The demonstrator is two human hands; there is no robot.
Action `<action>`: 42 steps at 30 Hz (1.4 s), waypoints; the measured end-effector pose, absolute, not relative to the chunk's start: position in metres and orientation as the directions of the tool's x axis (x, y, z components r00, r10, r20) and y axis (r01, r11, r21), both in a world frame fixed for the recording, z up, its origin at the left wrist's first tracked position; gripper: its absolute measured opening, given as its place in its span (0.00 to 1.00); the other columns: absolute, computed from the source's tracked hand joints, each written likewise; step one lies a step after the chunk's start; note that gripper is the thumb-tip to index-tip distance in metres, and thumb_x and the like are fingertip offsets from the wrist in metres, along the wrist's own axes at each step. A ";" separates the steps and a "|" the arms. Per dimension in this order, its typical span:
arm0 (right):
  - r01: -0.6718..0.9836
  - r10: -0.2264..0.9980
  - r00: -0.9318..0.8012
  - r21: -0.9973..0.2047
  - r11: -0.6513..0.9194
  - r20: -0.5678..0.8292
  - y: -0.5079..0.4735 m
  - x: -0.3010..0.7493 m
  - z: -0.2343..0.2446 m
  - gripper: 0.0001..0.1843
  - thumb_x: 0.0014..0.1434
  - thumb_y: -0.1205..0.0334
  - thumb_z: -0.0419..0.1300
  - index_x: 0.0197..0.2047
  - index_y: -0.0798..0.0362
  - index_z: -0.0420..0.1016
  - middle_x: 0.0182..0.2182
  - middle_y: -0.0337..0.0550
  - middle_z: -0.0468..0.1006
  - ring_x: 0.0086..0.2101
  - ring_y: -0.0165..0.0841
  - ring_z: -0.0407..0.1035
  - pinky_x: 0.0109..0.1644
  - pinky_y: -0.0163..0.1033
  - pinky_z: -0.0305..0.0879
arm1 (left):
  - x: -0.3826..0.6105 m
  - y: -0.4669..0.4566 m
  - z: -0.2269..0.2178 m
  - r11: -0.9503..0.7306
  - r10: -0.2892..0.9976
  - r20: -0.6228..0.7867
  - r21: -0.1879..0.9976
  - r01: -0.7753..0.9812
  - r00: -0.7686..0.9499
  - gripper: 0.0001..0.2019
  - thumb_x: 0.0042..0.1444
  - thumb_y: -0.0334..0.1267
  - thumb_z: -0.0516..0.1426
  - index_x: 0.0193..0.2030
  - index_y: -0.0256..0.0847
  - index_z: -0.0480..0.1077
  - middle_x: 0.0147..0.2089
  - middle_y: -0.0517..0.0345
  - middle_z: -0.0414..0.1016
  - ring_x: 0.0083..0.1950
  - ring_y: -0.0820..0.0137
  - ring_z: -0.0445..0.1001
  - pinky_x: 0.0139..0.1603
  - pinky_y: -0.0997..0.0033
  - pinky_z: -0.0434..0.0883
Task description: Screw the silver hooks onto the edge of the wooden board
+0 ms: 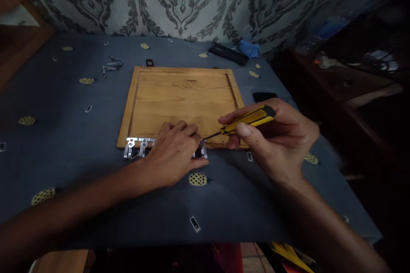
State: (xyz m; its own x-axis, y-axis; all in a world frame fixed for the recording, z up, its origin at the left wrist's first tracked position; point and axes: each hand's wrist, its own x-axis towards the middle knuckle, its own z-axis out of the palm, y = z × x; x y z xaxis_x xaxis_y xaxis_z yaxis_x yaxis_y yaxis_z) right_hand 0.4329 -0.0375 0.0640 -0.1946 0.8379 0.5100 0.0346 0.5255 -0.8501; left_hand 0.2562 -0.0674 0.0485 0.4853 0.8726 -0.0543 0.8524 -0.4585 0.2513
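A wooden board (182, 98) with a raised frame lies flat on a table under a blue-grey cloth (64, 145) printed with pineapples. A row of silver metal hooks (136, 146) sits along the board's near edge. My left hand (174, 153) rests over that row, fingers curled and pressing on it at its right end. My right hand (275, 136) grips a yellow-and-black screwdriver (248, 120). Its thin tip points left and meets the hook rail just by my left fingertips.
Loose silver metal parts (110, 66) lie at the back left of the cloth. A black flat object (228, 54) and a blue cloth (250, 48) sit near the patterned wall. A dark phone-like item (264, 96) lies right of the board. Dark wooden furniture (352, 89) stands to the right.
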 end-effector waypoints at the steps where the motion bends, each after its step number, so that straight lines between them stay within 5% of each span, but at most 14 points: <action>1: 0.019 0.832 -0.165 -0.842 0.540 0.530 -0.037 0.433 0.063 0.06 0.57 0.59 0.69 0.34 0.51 0.78 0.33 0.39 0.83 0.18 0.25 0.71 0.19 0.33 0.70 | 0.256 -0.067 0.049 -0.458 0.872 -0.058 0.251 0.852 0.486 0.18 0.60 0.51 0.62 0.45 0.37 0.75 0.47 0.50 0.74 0.53 0.53 0.71 0.48 0.53 0.67; 24: 0.047 0.878 -0.161 -0.885 0.463 0.451 -0.037 0.430 0.063 0.10 0.55 0.54 0.71 0.30 0.48 0.75 0.27 0.35 0.80 0.16 0.26 0.69 0.17 0.34 0.68 | 0.255 -0.067 0.048 -0.466 0.872 -0.035 0.242 0.851 0.488 0.18 0.60 0.52 0.62 0.44 0.37 0.75 0.48 0.49 0.75 0.53 0.54 0.71 0.49 0.55 0.66; 32: 0.051 0.860 -0.280 -0.887 0.458 0.428 -0.036 0.435 0.068 0.09 0.63 0.56 0.64 0.46 0.45 0.81 0.36 0.40 0.83 0.20 0.28 0.73 0.24 0.38 0.73 | 0.255 -0.068 0.046 -0.482 0.869 0.003 0.237 0.844 0.495 0.18 0.59 0.52 0.62 0.43 0.37 0.75 0.46 0.50 0.75 0.52 0.55 0.71 0.48 0.56 0.66; 38: 0.039 0.851 -0.238 -0.871 0.490 0.468 -0.035 0.434 0.065 0.02 0.57 0.59 0.69 0.35 0.46 0.81 0.35 0.38 0.84 0.18 0.28 0.72 0.20 0.36 0.72 | 0.255 -0.068 0.046 -0.484 0.868 0.011 0.236 0.843 0.496 0.18 0.59 0.51 0.62 0.43 0.37 0.75 0.45 0.51 0.74 0.50 0.55 0.71 0.47 0.56 0.66; 42: 0.022 0.860 -0.214 -0.878 0.478 0.463 -0.035 0.432 0.065 0.07 0.53 0.58 0.72 0.32 0.47 0.78 0.32 0.36 0.83 0.17 0.27 0.71 0.18 0.35 0.71 | 0.255 -0.068 0.045 -0.482 0.869 0.008 0.241 0.842 0.495 0.17 0.59 0.51 0.62 0.43 0.37 0.76 0.45 0.51 0.75 0.50 0.55 0.71 0.47 0.55 0.66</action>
